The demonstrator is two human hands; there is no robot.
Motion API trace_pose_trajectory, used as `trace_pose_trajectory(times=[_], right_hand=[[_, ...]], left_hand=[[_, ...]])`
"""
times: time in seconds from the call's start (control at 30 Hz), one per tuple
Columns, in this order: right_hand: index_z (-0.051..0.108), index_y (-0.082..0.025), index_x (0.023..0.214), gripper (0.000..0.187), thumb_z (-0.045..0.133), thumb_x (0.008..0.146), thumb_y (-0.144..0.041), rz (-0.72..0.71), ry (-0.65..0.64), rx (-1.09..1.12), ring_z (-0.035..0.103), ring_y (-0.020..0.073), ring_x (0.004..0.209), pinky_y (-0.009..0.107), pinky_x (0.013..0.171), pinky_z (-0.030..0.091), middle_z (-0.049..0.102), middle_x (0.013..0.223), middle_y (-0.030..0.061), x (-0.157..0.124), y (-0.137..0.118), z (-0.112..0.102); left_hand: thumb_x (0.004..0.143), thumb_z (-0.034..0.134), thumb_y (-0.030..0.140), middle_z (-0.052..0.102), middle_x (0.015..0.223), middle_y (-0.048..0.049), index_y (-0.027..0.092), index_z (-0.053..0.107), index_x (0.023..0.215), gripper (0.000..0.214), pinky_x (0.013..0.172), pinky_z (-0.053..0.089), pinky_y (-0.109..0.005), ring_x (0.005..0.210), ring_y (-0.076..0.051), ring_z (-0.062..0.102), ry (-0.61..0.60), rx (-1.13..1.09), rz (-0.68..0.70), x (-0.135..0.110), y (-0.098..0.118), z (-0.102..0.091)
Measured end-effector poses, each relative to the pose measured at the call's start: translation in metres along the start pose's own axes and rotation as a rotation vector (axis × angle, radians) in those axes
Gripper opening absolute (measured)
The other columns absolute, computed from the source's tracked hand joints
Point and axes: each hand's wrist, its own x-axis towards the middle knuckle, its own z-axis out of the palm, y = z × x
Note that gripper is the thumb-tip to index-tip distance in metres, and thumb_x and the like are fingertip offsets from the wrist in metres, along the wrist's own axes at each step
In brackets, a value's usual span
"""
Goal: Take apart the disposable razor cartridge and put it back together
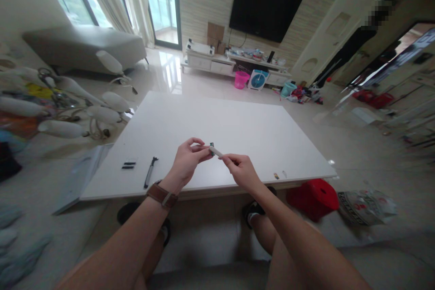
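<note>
My left hand point(186, 161), with a brown watch strap on its wrist, pinches a small green piece that looks like a circuit board point(212, 144) between thumb and fingers. Between the fingers of my right hand point(240, 168) is a short white stick-like piece point(216, 151). Its far end meets the green board above the white table point(217, 122); whether the two are joined I cannot tell. Left of my hands lies a slim grey and black tool with an angled head point(150, 173). Beside it are small dark strips point(128, 164).
Tiny pieces point(276, 175) lie near the table's right front edge. A red stool point(314, 199) and a printed bag point(367, 206) stand on the floor at right. A lamp with several white shades point(102, 113) is at left. A person in dark clothes point(350, 47) stands back right.
</note>
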Motion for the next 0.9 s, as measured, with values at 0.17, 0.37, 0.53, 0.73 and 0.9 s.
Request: trace_pose_trajectory(times=[0.17,0.37,0.53,0.73,0.9], right_hand=[[0.078,-0.013,0.091,0.039,0.054,0.094,-0.044,0.006,-0.007,0.018,0.035,0.0096,0.053,0.024,0.050,0.025,0.042,0.057,-0.0028,-0.0004,0.0001,0.0016],[0.078,-0.013,0.094,0.039,0.054,0.094,-0.043,0.006,-0.020,0.019,0.036,0.0095,0.053,0.024,0.051,0.026,0.045,0.057,-0.0025,-0.0005,-0.0013,0.0007],[0.079,-0.013,0.096,0.039,0.055,0.093,-0.043,0.020,-0.022,0.027,0.034,0.0093,0.052,0.024,0.050,0.025,0.043,0.056,-0.0029,-0.0008,-0.0035,0.0001],[0.078,-0.013,0.092,0.039,0.054,0.094,-0.043,0.022,-0.032,0.029,0.033,0.0090,0.052,0.024,0.050,0.024,0.041,0.055,-0.0033,-0.0013,-0.0065,0.0000],[0.078,-0.013,0.093,0.040,0.054,0.094,-0.044,0.023,-0.031,0.021,0.034,0.0095,0.052,0.024,0.051,0.025,0.043,0.055,-0.0027,-0.0016,-0.0067,0.0005]], left_hand=[[0.058,0.087,0.017,0.073,0.074,-0.0035,0.016,0.054,0.083,0.041,0.078,0.059,-0.032,0.073,-0.015,0.071,0.003,0.001,-0.006,-0.0020,0.0013,0.0011],[0.057,0.085,0.016,0.073,0.073,-0.0034,0.015,0.054,0.080,0.038,0.075,0.058,-0.029,0.073,-0.015,0.070,0.006,-0.006,-0.006,-0.0044,0.0040,0.0035],[0.058,0.085,0.017,0.073,0.072,-0.0021,0.015,0.058,0.079,0.035,0.075,0.058,-0.030,0.072,-0.015,0.070,-0.006,0.006,0.009,-0.0036,0.0027,0.0021],[0.064,0.084,0.022,0.076,0.080,-0.0068,0.013,0.073,0.094,0.033,0.082,0.057,-0.034,0.077,-0.017,0.070,-0.056,0.110,0.038,-0.0031,0.0014,0.0004],[0.064,0.085,0.024,0.076,0.081,-0.0075,0.014,0.077,0.093,0.032,0.083,0.057,-0.036,0.076,-0.017,0.070,-0.056,0.123,0.052,-0.0036,0.0015,0.0010]])
